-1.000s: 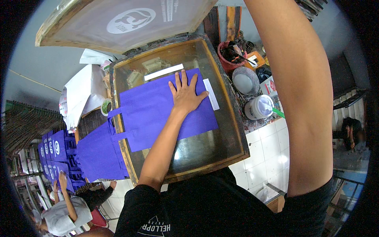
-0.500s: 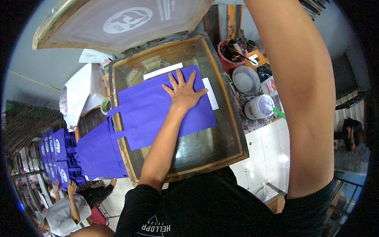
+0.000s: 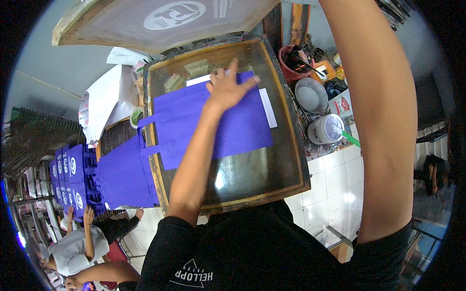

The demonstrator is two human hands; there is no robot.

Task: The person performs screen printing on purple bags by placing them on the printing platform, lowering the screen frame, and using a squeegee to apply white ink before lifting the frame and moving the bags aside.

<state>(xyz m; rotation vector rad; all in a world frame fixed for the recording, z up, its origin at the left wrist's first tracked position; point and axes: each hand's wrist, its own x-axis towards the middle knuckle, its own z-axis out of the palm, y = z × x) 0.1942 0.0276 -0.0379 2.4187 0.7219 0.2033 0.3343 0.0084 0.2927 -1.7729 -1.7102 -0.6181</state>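
My left hand (image 3: pixel 227 91) is over the far right part of a flat purple fabric bag (image 3: pixel 194 121), its fingers spread and slightly blurred. The fingertips reach past the bag's far edge. The bag lies on a glass-topped board (image 3: pixel 242 174) with a wooden frame, its two handles pointing left. White strips border it: one (image 3: pixel 198 80) along the far edge, partly behind my hand, and another (image 3: pixel 268 107) at the right. My right arm (image 3: pixel 376 121) stretches up past the top edge, so that hand is out of sight. A framed printing screen (image 3: pixel 116 24) with a white round logo stands raised behind the board.
More purple bags (image 3: pixel 124 172) lie to the left, and printed ones (image 3: pixel 68 174) hang farther off. Right of the board stand a white tub (image 3: pixel 323 130) with a green-handled tool, a grey bowl (image 3: pixel 310 95) and a red bucket (image 3: pixel 291 72). People (image 3: pixel 80 247) work at lower left.
My left hand has slid toward the bag's far right corner, its fingers now past the far edge. The whole view has shifted slightly. Another person's arm has appeared at lower left.
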